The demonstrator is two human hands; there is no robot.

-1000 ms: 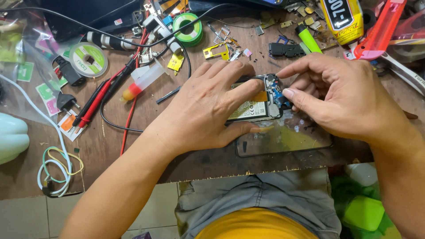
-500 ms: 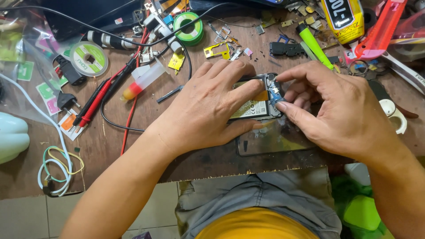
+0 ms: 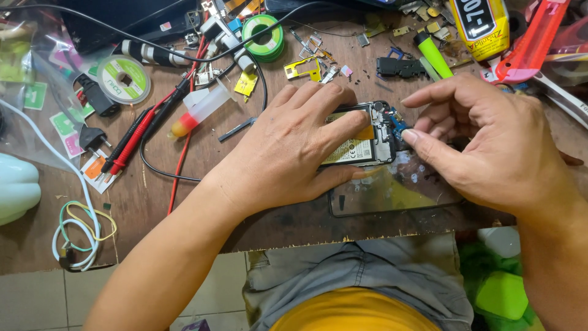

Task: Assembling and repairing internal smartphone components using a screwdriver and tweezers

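Observation:
An opened phone (image 3: 361, 144) with its back off lies on the wooden bench, battery and circuit board showing. My left hand (image 3: 288, 147) lies flat over its left half and presses it down, fingers spread. My right hand (image 3: 490, 144) hovers at the phone's right end, thumb and forefinger pinched at a small blue part (image 3: 398, 122) on the board's edge. A dark glass panel (image 3: 392, 193) lies just in front of the phone, partly under my right hand.
Clutter rings the phone: red test probes (image 3: 138, 132), solder wick spools (image 3: 124, 78), green tape roll (image 3: 263, 34), white squeeze bottle (image 3: 199, 107), yellow glue bottle (image 3: 481, 24), red cutter (image 3: 527, 46), green marker (image 3: 433, 54), coiled wires (image 3: 79, 230), black cables. The bench edge (image 3: 367, 236) runs above my lap.
My right hand has slid from over the phone's end to its right side, fingertips now pinching at the board's edge. The left hand has stayed on the phone.

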